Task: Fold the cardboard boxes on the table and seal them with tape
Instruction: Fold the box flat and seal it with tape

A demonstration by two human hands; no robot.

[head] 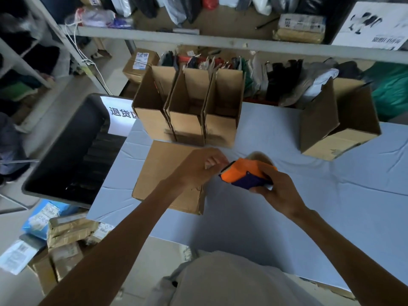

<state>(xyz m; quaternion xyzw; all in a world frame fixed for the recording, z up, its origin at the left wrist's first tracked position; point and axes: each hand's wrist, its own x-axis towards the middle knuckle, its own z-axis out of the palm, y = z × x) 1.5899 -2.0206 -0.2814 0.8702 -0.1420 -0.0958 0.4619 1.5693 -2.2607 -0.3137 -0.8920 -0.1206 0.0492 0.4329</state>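
A folded cardboard box (163, 173) lies with its closed side up on the pale blue table (331, 206), left of centre. My right hand (276, 191) grips an orange and purple tape dispenser (245, 173) just right of the box's upper right corner. My left hand (201, 166) hovers over that corner with its fingertips pinched at the dispenser's front edge, where the tape end sits; the tape itself is too thin to make out. Three open boxes (187, 111) stand upright in a row behind, and a larger open box (335, 124) stands at the right.
A dark bin (66, 151) stands off the table's left edge. Taped parcels (66, 235) lie on the floor at lower left. A shelf (198, 38) with bags and packages runs along the back, with hanging clothes below it.
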